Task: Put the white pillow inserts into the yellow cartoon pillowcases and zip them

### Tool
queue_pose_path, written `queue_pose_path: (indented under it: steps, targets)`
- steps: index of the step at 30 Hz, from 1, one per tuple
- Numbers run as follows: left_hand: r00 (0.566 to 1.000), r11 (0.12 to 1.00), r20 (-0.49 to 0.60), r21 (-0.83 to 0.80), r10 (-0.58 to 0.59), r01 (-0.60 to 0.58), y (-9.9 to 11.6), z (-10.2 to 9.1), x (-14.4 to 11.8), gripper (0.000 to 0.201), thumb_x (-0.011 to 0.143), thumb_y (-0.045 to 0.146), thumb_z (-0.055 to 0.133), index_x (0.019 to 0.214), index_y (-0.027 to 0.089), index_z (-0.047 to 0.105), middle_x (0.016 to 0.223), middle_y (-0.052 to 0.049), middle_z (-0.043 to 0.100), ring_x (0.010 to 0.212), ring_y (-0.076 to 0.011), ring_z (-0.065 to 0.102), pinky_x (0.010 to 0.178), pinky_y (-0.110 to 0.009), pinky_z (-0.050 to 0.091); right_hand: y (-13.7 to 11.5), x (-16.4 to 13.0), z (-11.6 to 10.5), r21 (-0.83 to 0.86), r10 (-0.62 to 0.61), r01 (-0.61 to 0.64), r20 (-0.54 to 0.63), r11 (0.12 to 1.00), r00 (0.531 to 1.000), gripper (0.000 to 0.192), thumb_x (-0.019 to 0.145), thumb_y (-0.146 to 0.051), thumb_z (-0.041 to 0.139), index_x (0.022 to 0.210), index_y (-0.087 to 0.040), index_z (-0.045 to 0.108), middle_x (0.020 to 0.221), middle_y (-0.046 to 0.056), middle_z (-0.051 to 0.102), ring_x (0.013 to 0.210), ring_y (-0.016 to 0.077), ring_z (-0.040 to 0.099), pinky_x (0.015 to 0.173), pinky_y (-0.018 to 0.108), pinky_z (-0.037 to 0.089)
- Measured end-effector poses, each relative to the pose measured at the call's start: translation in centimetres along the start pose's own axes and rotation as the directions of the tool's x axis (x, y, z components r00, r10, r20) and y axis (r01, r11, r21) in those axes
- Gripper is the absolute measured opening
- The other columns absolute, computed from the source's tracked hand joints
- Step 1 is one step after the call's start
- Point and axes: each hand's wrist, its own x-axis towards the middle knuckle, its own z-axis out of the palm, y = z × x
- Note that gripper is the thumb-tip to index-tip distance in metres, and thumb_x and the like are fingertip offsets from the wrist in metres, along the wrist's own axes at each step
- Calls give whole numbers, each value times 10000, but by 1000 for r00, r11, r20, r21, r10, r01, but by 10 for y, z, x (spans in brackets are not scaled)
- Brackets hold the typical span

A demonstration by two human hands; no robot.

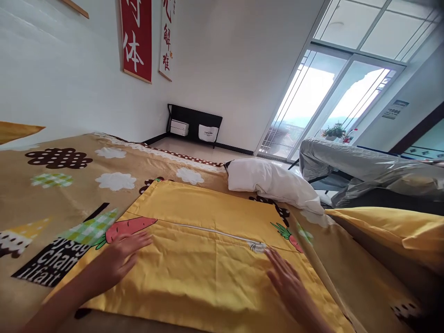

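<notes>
Brown cotton bed sheet [69,185] with white clouds and dotted brown clouds covers the bed on the left. It has a black patch with white letters [48,263] near the person's left arm. High on the white wall hang a red banner with white signs [137,39] and a thin white banner with red signs [167,39].

On the sheet lies a flat yellow pillowcase with carrot pictures [194,277]. The left hand [121,256] rests flat on its left side, just below an orange carrot. The fingers are spread out and hold nothing. A long white zipper [215,233] runs across the middle of the pillowcase. The right hand [287,282] lies flat on the right side, with its fingertips touching the end of the zipper. It is open too and grips nothing.

Behind the pillowcase sits a soft white pillow [274,182] on the far edge of the bed. Far back by the wall stands a low black rack [194,121]. On the right are a shiny grey cover [364,171], a big glass door [329,101] and a yellow cloth [391,229].
</notes>
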Motion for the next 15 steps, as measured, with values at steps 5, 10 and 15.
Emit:
queue_pose_path:
  steps: [5,10,15]
  targets:
    - [982,978,142,-180,128,-101,70,8,80,587,894,157,292,1469,213,395,1531,-12,347,1422,-165,314,1164,-360,285,-214,30,19,255,-433,372,254,893,865,692,949,-569,321,1508,-162,300,1580,124,204,1470,288,134,1183,535,159]
    - [976,982,169,-157,134,-108,68,51,88,514,993,366,279,1485,241,356,1547,-34,305,1440,-191,276,1177,-431,242,-293,0,47,553,-756,605,72,573,650,628,948,-561,401,1495,-266,313,1502,59,416,1421,223,303,1203,441,158]
    - [980,985,103,-51,171,-167,69,63,77,552,987,474,311,1497,263,320,1564,-37,260,1449,-217,254,1185,-454,192,-259,9,22,893,-832,273,171,357,527,572,991,-569,234,1376,-252,514,1408,16,536,1308,154,478,1149,336,306]
